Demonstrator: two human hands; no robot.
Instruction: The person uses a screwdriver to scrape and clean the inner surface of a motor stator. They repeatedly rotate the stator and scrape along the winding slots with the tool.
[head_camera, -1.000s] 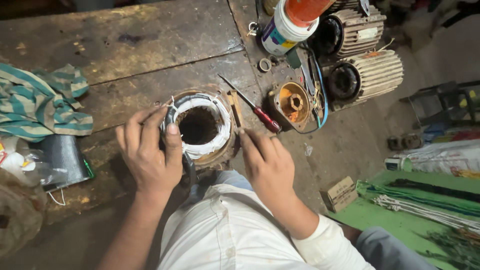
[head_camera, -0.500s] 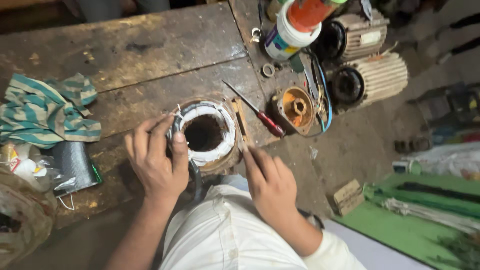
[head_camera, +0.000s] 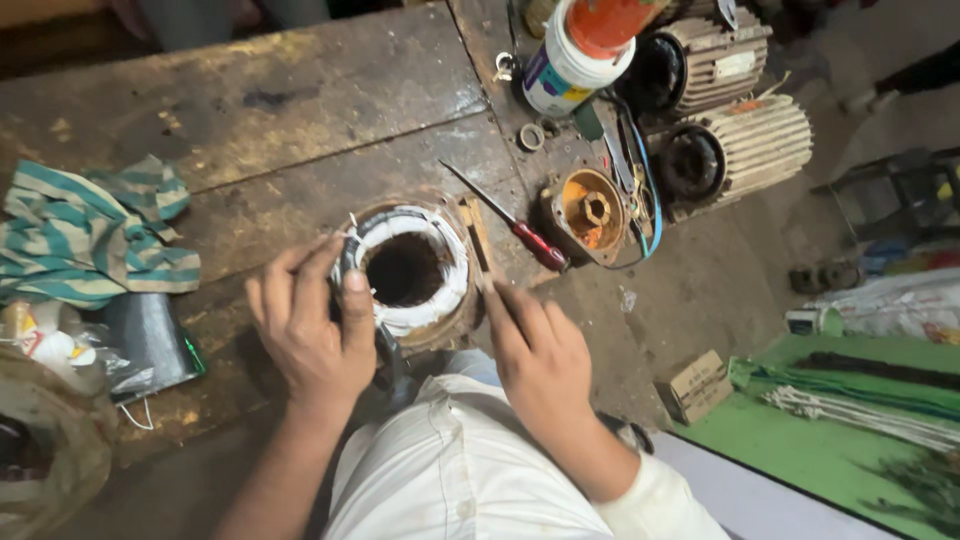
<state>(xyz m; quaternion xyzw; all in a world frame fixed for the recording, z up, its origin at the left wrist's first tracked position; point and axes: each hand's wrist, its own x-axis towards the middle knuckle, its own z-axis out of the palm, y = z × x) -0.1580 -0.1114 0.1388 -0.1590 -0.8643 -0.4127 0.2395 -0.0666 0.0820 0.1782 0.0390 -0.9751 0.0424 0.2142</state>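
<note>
The fingers (head_camera: 352, 290) of the left hand (head_camera: 312, 330) are curled against the left side of a round motor stator (head_camera: 410, 270), with the thumb laid along its rim, so the stator is gripped from that side. The fingers of the right hand (head_camera: 540, 355) are extended and pressed together at the stator's right edge, where a thin flat wooden strip (head_camera: 476, 240) is touched by the fingertips; whether the strip is pinched cannot be told.

The stator is seen standing with its dark bore facing up, wrapped in white winding insulation inside a rusty brown shell, at the near edge of a worn wooden workbench (head_camera: 250, 110), just above the person's lap in white clothing.

Just beside the stator, to its right, a screwdriver with a red handle (head_camera: 525, 240) is laid diagonally. Beyond it, a rusty orange end cap (head_camera: 590, 212) is seen, with blue wires near it. 2 ribbed motor housings (head_camera: 740, 150) are stacked further right, and a white plastic bottle with an orange top (head_camera: 580, 55) is placed behind them. A striped green and white cloth (head_camera: 90, 235) is lying well apart on the left of the bench.
</note>
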